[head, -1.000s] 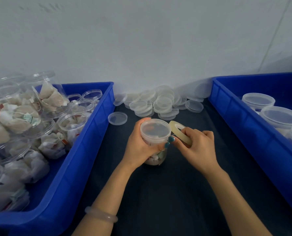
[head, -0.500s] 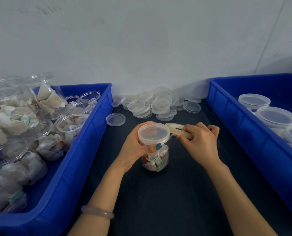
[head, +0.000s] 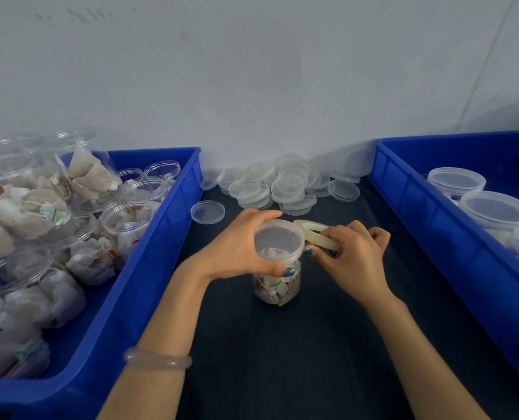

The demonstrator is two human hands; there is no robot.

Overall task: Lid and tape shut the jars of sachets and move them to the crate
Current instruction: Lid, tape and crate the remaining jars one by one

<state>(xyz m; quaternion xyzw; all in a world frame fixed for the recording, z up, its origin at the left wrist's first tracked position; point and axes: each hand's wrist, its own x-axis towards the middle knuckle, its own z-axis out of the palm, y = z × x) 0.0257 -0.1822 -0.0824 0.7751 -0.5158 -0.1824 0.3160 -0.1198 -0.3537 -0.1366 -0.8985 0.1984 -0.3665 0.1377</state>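
Note:
A clear jar of sachets (head: 278,287) stands on the dark table in the middle, with a translucent lid (head: 279,240) on top. My left hand (head: 237,250) grips the jar around its upper part, thumb in front and fingers behind the lid. My right hand (head: 350,257) holds a roll of clear tape (head: 317,234) right beside the lid's right edge, its thumb tip touching the lid's rim. The blue crate on the right (head: 428,225) holds lidded jars (head: 496,212).
The blue crate on the left (head: 149,268) is full of open jars of sachets (head: 125,225). A pile of loose lids (head: 285,186) lies at the back against the wall, and one single lid (head: 207,211) sits near the left crate.
The tape roll has tipped from upright to nearly flat beside the lid. My left hand has slid higher on the jar, fingers now around the lid's rim.

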